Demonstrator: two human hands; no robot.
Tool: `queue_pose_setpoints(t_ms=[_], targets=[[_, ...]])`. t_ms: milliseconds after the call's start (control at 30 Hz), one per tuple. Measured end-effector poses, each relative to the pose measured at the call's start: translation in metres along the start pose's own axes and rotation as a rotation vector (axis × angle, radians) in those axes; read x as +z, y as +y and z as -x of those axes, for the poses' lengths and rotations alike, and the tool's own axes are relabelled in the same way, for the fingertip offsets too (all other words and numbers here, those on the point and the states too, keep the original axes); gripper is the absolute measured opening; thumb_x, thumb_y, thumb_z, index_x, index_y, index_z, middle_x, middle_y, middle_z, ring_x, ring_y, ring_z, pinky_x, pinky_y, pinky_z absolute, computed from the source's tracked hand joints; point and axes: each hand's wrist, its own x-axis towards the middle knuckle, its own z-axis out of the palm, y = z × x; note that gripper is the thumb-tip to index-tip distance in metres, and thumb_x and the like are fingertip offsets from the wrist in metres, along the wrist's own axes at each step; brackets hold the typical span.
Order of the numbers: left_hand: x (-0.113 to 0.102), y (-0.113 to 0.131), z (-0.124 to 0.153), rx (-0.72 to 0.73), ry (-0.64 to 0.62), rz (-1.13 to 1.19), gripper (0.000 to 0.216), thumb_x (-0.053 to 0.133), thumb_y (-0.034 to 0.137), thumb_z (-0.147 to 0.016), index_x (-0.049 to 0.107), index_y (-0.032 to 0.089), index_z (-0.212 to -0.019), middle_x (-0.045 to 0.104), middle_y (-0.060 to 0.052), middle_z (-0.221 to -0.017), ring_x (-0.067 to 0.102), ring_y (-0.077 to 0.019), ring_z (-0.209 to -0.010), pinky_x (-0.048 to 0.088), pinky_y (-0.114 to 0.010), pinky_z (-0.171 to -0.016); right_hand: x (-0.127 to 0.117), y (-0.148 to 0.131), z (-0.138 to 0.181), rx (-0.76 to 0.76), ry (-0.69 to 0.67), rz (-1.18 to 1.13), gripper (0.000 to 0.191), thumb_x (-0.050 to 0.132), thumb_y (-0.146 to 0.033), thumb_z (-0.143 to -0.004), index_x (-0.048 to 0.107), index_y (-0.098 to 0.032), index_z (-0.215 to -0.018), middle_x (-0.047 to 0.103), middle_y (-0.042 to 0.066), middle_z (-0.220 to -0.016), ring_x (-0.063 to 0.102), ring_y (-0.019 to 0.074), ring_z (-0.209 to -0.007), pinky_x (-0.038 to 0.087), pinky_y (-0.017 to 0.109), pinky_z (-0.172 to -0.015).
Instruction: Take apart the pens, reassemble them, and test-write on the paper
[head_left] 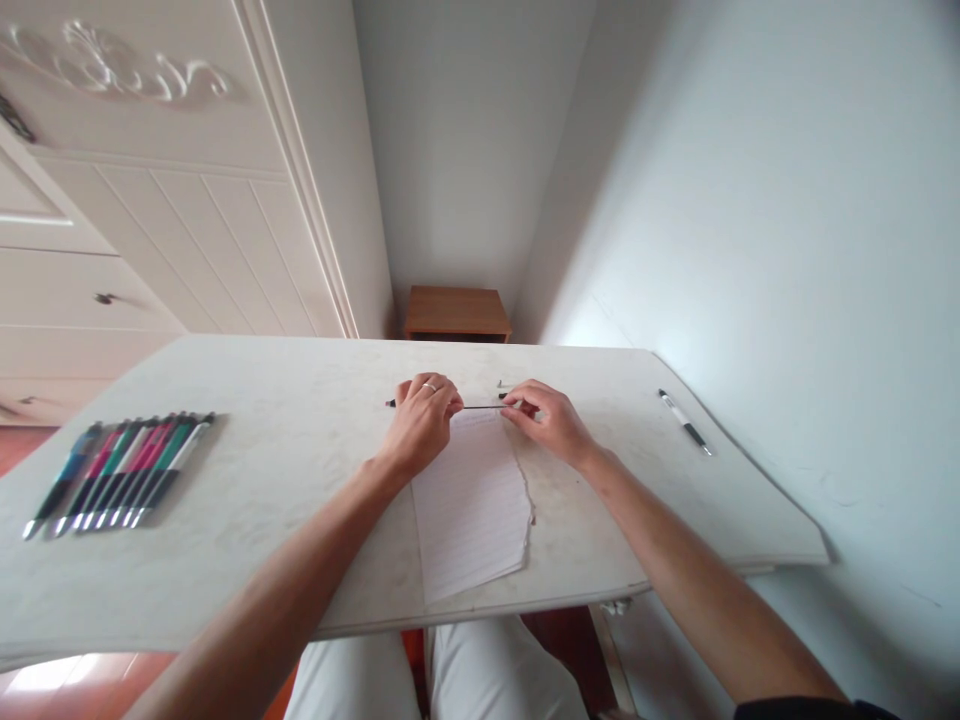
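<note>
Cabinet panels (187,230) in cream white rise at the far left, with a scrolled ornament (105,62) near the top. Pens (139,465) lie side by side in a slanted row on the left part of the pale worktop (300,400), their barrels blue, magenta, green and white, with dark grips and silvery tips toward the near edge. Near the middle, a small dark end (390,403) juts out past the left side of the left hand (426,418), which wears a ring (429,386) and is closed, thumb against fingers, on a thin dark rod (482,407). Whether that end belongs to the rod cannot be told. The rod runs level between the hands, above the far edge of a lined paper sheet (472,510) with a ragged right side. Beyond the worktop stands a brown wooden box (457,310). A tiny piece (500,384) lies just beyond the right hand (547,417), whose thumb and fingers pinch the rod's other end. Farther right, a white pen (682,420) with a black grip lies alone, slanting, near the pale wall (787,300).
</note>
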Motion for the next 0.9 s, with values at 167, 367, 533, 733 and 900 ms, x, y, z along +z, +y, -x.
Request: queue_pose_setpoints(t_ms=[167,367,533,733,900], targets=[[0.0,0.0,0.0,0.015,0.007,-0.006,0.013,0.054,0.017,-0.092,0.061,0.021,-0.083,0.068,-0.008,-0.105,0.052,-0.0263,-0.109,0.035,-0.043,-0.093,0.002,0.001,0.0,0.004,-0.015,0.008,0.008,0.063,-0.026,-0.089,0.066,-0.019,-0.09,0.064,0.005,-0.088,0.059,0.0136,-0.068,0.05,0.026,-0.061],[-0.001,0.002,0.0,0.031,-0.019,-0.015,0.013,0.053,0.016,-0.093,0.062,0.02,-0.085,0.068,-0.007,-0.102,0.053,-0.0251,-0.108,0.035,-0.042,-0.092,0.003,0.002,0.0,-0.027,-0.015,0.031,0.007,0.063,-0.024,-0.089,0.066,-0.019,-0.087,0.064,0.004,-0.084,0.057,0.0127,-0.065,0.048,0.025,-0.06],[-0.009,0.002,-0.002,0.036,-0.006,-0.029,0.014,0.051,0.019,-0.095,0.064,0.019,-0.1,0.069,-0.007,-0.11,0.054,-0.0252,-0.112,0.036,-0.041,-0.094,0.002,0.002,-0.001,-0.018,0.004,0.017,0.006,0.064,-0.024,-0.089,0.066,-0.019,-0.086,0.064,0.004,-0.083,0.057,0.0129,-0.065,0.047,0.025,-0.059],[-0.032,-0.038,-0.001,-0.076,-0.154,-0.052,0.048,0.061,0.044,-0.088,0.058,0.02,-0.129,0.062,-0.013,-0.128,0.048,-0.0325,-0.125,0.037,-0.048,-0.101,0.001,0.006,0.0,0.0,0.047,0.012,0.007,0.064,-0.024,-0.088,0.066,-0.019,-0.083,0.064,0.003,-0.08,0.057,0.0125,-0.064,0.047,0.025,-0.059],[-0.041,-0.085,0.003,-0.108,-0.27,0.003,0.039,0.069,0.043,-0.081,0.07,0.025,-0.116,0.067,-0.009,-0.122,0.054,-0.0316,-0.12,0.038,-0.048,-0.103,0.002,0.008,0.0,0.029,0.065,0.006,0.008,0.065,-0.026,-0.087,0.067,-0.019,-0.084,0.064,0.003,-0.08,0.057,0.012,-0.063,0.047,0.025,-0.059]])
